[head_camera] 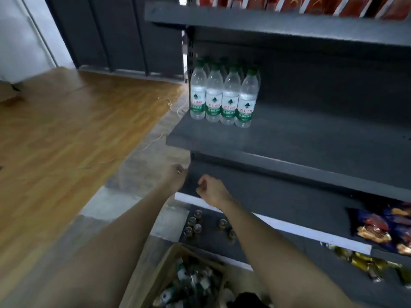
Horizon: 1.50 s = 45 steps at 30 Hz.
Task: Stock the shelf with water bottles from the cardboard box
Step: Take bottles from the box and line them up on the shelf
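Several clear water bottles (222, 96) with green caps and green labels stand upright in rows at the left end of the dark grey middle shelf (311, 138). The rest of that shelf is bare. My left hand (176, 176) and my right hand (211, 190) reach out side by side below the shelf's front left corner. Both have curled fingers and hold nothing. At the bottom of the view an open cardboard box (164, 263) sits on the floor with more bottles (193, 278) lying in it, blurred and partly hidden by my arms.
Several small cans (195, 223) stand on the lowest shelf under my hands. Snack packets (382, 227) lie on the shelf to the right. Red packages (311, 3) line the top shelf. Wooden floor (66, 130) with a thin cord (171, 105) stretches left.
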### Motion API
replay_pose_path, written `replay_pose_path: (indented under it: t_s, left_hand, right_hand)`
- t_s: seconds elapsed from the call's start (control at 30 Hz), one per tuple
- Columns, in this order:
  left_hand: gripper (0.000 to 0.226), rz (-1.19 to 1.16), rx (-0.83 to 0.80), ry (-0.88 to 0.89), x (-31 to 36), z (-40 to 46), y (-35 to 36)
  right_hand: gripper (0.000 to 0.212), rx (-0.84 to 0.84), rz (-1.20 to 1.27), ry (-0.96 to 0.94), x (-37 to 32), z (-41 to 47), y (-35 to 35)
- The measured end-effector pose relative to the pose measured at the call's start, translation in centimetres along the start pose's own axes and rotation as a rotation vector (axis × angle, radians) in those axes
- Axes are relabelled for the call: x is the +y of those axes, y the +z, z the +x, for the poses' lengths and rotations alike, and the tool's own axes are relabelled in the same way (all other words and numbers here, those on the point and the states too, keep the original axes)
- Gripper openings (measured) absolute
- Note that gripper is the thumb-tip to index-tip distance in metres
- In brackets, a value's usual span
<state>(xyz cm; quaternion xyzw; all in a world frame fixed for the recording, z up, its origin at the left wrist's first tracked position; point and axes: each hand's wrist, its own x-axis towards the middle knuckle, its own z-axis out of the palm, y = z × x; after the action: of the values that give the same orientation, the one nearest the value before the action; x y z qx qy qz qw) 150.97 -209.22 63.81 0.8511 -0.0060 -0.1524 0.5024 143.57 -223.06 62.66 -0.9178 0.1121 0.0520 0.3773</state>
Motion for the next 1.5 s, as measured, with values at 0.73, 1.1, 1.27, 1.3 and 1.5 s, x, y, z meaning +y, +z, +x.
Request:
replay_pose_path:
  t_s: [0.73,1.1,1.27,1.3,1.5]
  left_hand:
    - [0.025,0.111,-0.113,-0.793,-41.8,-7.3,16.2]
    - [0.018,-0.082,-0.03,-1.057,-59.9,-2.9,26.3]
    - [0.016,-0.113,-0.024,-1.121,-67.4,-1.6,29.9]
    - [0.015,-0.119,-0.026,-1.122,-68.8,-1.4,30.6]
    - [0.016,-0.184,-0.014,-1.155,-76.9,-0.6,33.4]
  right_hand:
    - [0.028,-0.618,-0.146,0.467,24.7,-2.5,34.9]
    - [0.038,-0.81,-0.352,0.354,41.1,1.3,49.1]
    - [0.042,-0.883,-0.386,0.317,46.0,2.3,56.4]
    - [0.043,-0.885,-0.407,0.285,46.8,2.4,57.9]
    - [0.063,-0.844,-0.61,-0.002,50.7,4.1,66.5]
